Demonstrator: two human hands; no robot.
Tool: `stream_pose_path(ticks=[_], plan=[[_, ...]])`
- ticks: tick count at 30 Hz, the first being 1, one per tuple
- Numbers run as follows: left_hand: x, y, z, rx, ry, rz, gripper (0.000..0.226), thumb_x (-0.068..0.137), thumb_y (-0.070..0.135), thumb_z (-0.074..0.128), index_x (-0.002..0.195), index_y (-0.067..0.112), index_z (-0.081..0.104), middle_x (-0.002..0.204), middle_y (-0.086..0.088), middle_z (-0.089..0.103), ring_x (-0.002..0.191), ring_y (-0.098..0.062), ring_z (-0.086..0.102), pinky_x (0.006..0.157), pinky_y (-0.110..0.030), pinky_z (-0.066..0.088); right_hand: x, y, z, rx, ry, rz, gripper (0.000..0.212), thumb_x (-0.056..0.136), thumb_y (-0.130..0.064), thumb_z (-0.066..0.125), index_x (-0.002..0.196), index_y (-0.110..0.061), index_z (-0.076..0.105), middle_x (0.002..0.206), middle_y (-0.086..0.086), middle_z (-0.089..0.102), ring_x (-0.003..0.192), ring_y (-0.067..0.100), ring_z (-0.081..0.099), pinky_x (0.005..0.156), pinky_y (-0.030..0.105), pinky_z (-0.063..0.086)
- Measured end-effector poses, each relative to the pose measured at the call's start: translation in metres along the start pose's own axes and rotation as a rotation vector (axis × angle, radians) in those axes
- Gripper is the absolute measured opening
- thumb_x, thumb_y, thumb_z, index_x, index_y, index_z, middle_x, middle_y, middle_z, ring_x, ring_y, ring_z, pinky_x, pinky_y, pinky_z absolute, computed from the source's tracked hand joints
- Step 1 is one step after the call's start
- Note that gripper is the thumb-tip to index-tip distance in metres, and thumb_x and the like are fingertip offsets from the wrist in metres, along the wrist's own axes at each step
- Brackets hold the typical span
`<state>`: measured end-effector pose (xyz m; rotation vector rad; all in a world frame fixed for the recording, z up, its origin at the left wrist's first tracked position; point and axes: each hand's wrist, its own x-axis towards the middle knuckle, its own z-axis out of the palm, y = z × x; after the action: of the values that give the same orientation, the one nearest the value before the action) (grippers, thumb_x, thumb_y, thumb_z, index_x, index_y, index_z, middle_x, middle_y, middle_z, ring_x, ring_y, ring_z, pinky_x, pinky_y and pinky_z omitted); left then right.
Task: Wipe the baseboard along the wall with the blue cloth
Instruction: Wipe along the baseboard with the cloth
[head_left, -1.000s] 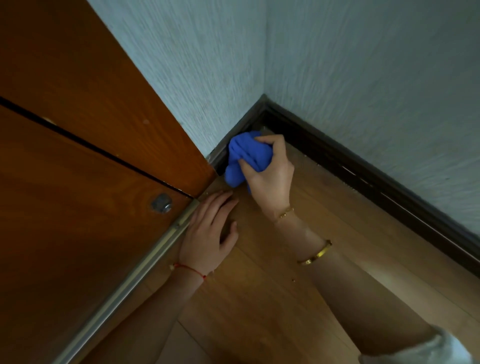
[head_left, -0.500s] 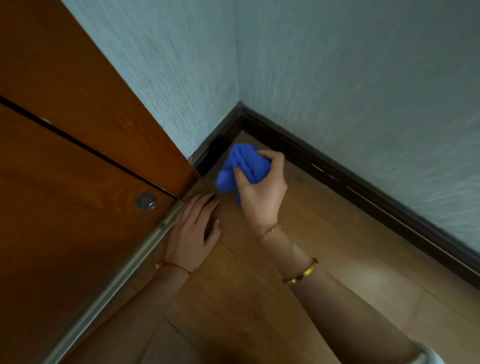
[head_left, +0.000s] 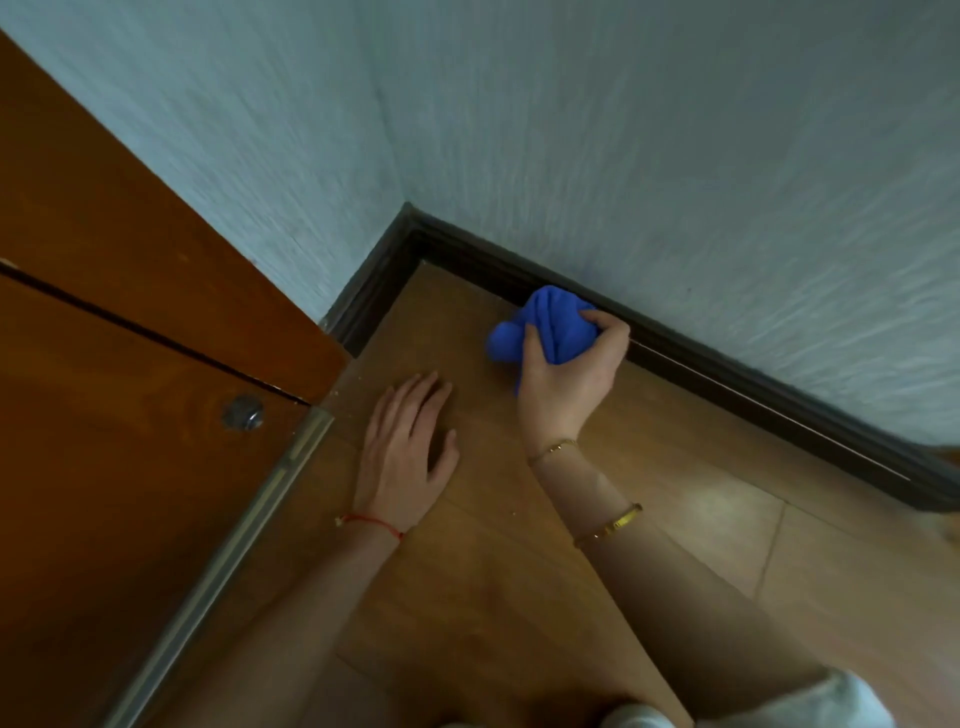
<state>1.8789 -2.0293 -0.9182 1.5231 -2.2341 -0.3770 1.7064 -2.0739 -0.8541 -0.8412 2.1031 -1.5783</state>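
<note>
Down in the corner of the room now, and the right hand (head_left: 566, 376) has the blue cloth (head_left: 545, 332) bunched up in a firm grip, thumb across the near side and fingers curled over the top. The cloth is pushed up against the dark baseboard (head_left: 727, 374) that runs along the right-hand wall (head_left: 675, 182), a little way out from the corner, with its lower folds bulging out over the wooden floor (head_left: 519, 597). The fingertips sit right at the baseboard's face, just beside a thin pale line that runs along the trim.

Over on the other side, the left hand (head_left: 405, 457) lies flat on the floor, palm down, fingers straight and slightly spread, holding nothing, its grip open. It sits between the cloth and the door (head_left: 130, 415), apart from both. A thin red string (head_left: 371, 525) circles that wrist. On the right arm, a fine gold chain (head_left: 553, 449) sits at the wrist and a broader gold bangle (head_left: 610, 525) rides further up the forearm.

The brown wooden door stands at the left, with a round metal fitting (head_left: 242, 413) on its face and a metal strip (head_left: 223, 561) along its lower edge. A shorter run of baseboard meets the first one in the corner, beneath the pale textured wall. A few crumbs dot the floor near the door's corner. A pale sleeve (head_left: 831, 701) shows at the bottom right edge.
</note>
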Motion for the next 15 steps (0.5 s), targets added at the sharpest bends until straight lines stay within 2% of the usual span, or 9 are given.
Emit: stream_pose_path(ticks=[2,6,9,11,15], plan=[[0.0,-0.001,0.001,0.008,-0.008,-0.007,0.051,0.097,0.032,0.049,0.142,0.008,0.055,0.149,-0.011,0.052,0.142,-0.025,0.042,0.123,-0.048,0.029,0.002,0.002,0.007,-0.011,0.02,-0.01,0.045,0.077,-0.007,0.081,0.112,-0.007,0.052,0.113,0.006,0.053,0.101,0.009,0.052,0.087,0.002,0.038],[0.0,-0.002,0.001,0.004,-0.025,-0.011,0.05,0.099,0.033,0.048,0.143,0.009,0.054,0.151,-0.01,0.05,0.144,-0.026,0.041,0.122,-0.051,0.03,0.008,0.015,-0.012,-0.06,0.089,-0.005,0.044,0.077,-0.011,0.081,0.11,-0.009,0.052,0.11,0.005,0.056,0.102,0.014,0.056,0.092,0.026,0.048],[-0.001,-0.001,0.0,-0.007,-0.031,-0.022,0.049,0.1,0.033,0.049,0.143,0.01,0.054,0.153,-0.008,0.048,0.145,-0.025,0.039,0.123,-0.051,0.029,0.01,0.029,-0.039,-0.095,0.157,0.021,0.044,0.078,-0.014,0.081,0.108,-0.014,0.05,0.108,0.002,0.055,0.101,0.014,0.057,0.093,0.034,0.051],[-0.002,-0.002,0.001,-0.013,-0.026,-0.017,0.049,0.1,0.032,0.05,0.143,0.01,0.055,0.153,-0.008,0.049,0.145,-0.025,0.04,0.122,-0.052,0.029,0.009,0.031,-0.039,-0.107,0.142,0.001,0.043,0.077,-0.013,0.081,0.107,-0.014,0.05,0.107,0.0,0.055,0.099,0.011,0.056,0.092,0.029,0.05],[0.0,-0.004,0.001,-0.006,-0.021,-0.008,0.049,0.098,0.03,0.05,0.142,0.008,0.056,0.15,-0.01,0.051,0.144,-0.025,0.041,0.122,-0.052,0.03,0.006,0.017,0.008,-0.101,-0.018,-0.058,0.04,0.076,-0.006,0.081,0.106,-0.007,0.053,0.105,0.003,0.057,0.094,0.004,0.052,0.082,0.006,0.041]])
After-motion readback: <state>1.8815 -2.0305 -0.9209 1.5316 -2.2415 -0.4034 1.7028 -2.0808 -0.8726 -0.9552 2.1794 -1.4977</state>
